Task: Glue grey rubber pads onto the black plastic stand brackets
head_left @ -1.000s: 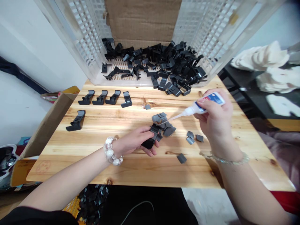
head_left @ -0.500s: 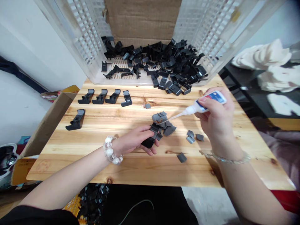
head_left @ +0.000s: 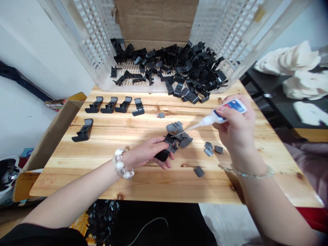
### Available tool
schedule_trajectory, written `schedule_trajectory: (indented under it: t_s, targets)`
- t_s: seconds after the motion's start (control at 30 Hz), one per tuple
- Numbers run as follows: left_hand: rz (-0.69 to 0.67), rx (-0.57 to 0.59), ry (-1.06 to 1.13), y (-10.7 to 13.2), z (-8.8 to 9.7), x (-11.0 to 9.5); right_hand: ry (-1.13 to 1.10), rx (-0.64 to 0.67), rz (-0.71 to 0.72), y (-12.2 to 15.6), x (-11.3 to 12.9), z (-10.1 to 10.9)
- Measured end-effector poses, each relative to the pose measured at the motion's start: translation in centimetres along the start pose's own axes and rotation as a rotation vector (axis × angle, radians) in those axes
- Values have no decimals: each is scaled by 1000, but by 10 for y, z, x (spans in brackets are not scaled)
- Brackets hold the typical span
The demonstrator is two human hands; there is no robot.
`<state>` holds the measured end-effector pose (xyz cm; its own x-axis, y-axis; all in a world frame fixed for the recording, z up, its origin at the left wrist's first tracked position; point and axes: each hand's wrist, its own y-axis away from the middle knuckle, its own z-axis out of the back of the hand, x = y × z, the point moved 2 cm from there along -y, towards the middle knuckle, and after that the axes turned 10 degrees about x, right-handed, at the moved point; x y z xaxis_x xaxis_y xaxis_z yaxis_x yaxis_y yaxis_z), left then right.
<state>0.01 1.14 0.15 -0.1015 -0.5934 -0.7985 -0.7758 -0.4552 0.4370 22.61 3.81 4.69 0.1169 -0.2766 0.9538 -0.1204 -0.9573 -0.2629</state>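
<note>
My left hand [head_left: 151,152] is closed around a black plastic clip [head_left: 163,155], thumb on top, above the wooden table. My right hand [head_left: 237,128] grips a white glue bottle [head_left: 214,117] with a blue label and a long thin nozzle. The nozzle points down to the left, its tip at the far end of the clip; whether it touches, I cannot tell. Just beyond the clip lies a pile of small grey pads [head_left: 185,139], partly behind the nozzle. Several loose grey pads [head_left: 208,149] are scattered to the right and nearer me.
A white plastic crate [head_left: 107,85] on its side holds many black clips [head_left: 176,65] at the back. Several clips with grey pads [head_left: 112,106] stand in a row at left, one more [head_left: 84,131] before them. A cardboard box [head_left: 53,133] is beside the table.
The nozzle tip has shifted very slightly at the end of the clip. Both hands hold nearly the same place, with the same things in them.
</note>
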Motion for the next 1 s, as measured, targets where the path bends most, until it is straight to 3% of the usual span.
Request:
schedule_trajectory:
  t_s: [0.77, 1.0]
  targets:
    - [0, 10, -25, -3, 1, 0, -59, -8, -24, -1, -2, -1]
    - [-117, -14, -9, -2, 2, -2, -90, 13, -26, -3, -5, 3]
